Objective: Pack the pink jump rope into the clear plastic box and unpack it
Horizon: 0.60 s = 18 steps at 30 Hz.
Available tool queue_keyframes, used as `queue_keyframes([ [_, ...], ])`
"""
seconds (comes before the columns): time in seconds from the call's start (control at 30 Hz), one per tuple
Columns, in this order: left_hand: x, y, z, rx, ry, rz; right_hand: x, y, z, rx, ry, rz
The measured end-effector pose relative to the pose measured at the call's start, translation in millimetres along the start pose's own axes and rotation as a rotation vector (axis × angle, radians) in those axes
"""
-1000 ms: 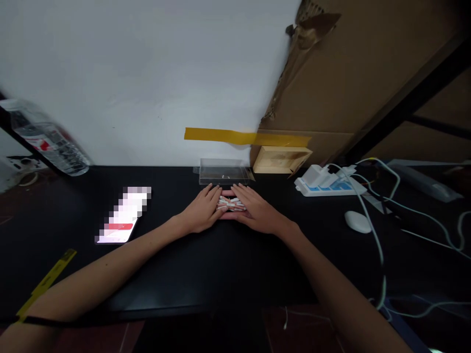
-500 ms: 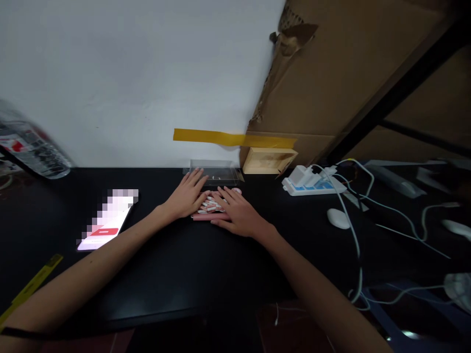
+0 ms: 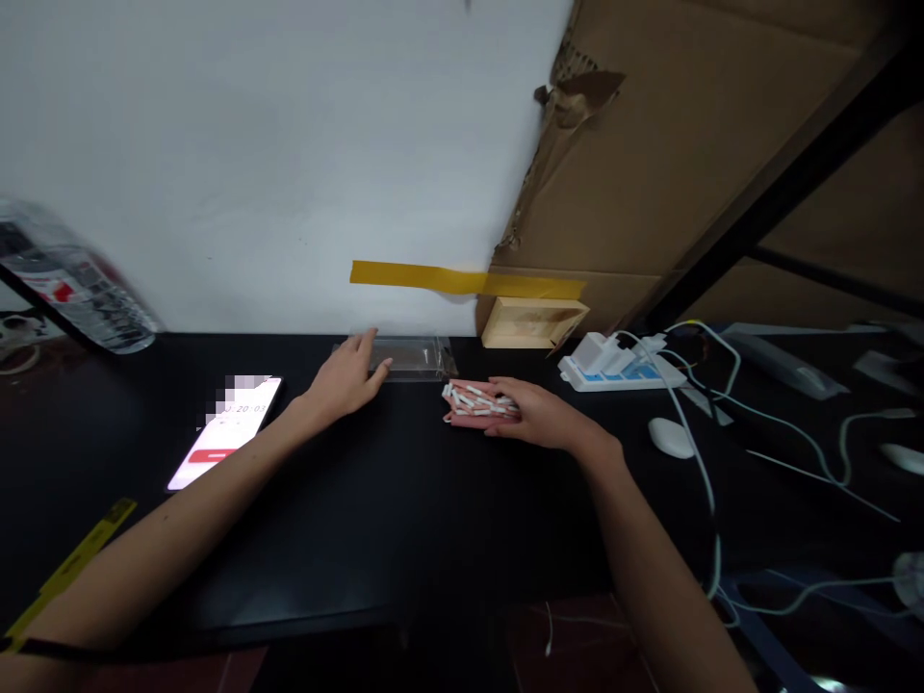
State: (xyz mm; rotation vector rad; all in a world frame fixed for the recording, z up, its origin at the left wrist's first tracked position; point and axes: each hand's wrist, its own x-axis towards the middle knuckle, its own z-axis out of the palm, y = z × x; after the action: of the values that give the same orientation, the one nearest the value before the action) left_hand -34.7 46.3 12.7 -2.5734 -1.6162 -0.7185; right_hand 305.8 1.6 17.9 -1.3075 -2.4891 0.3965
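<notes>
A small pink box (image 3: 473, 421) full of short white-and-pink sticks (image 3: 482, 397) lies on the black table. Its right end is in the grip of my right hand (image 3: 538, 412), thumb along the near side and fingers at the far side. My left hand (image 3: 345, 377) is at the left end of a clear plastic box (image 3: 415, 356) by the wall. Its thumb and fingers are spread, and whether they touch the plastic I cannot tell.
A lit phone (image 3: 227, 433) lies at left, near a yellow strip (image 3: 79, 558) and a water bottle (image 3: 87, 294). A wooden tray (image 3: 534, 322) leans at the back. To the right are a power strip (image 3: 621, 373), a white mouse (image 3: 671, 438) and loose cables.
The pink box has shifted right with my right hand. My left hand has left it and moved slightly left; the clear plastic box now sits further left too.
</notes>
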Motion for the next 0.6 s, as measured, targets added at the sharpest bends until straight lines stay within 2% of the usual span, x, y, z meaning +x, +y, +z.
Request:
queue_keyframes([
  [0.17, 0.1, 1.9, 12.0, 0.015, -0.15, 0.199, 2.2, 4.8, 5.2, -0.064, -0.024, 0.101],
  [0.23, 0.2, 4.9, 8.9, 0.048, -0.134, 0.162, 3.3, 8.2, 10.3, -0.089, -0.037, 0.153],
  [0.33, 0.8, 7.9, 1.8, 0.074, -0.027, 0.009, 2.8, 18.4, 16.6, -0.11, -0.035, 0.203],
  [0.4, 1.2, 5.8, 1.7, 0.085, 0.02, -0.027, 2.0, 25.5, 18.5, -0.106, -0.012, 0.192],
  [0.47, 1.4, -0.4, 6.9, 0.097, 0.02, -0.02, 1.7, 30.4, 18.3, -0.085, -0.012, 0.153],
  [0.6, 0.3, -16.2, 20.0, 0.088, -0.064, -0.011, 2.6, 33.3, 12.7, -0.052, -0.033, 0.109],
])
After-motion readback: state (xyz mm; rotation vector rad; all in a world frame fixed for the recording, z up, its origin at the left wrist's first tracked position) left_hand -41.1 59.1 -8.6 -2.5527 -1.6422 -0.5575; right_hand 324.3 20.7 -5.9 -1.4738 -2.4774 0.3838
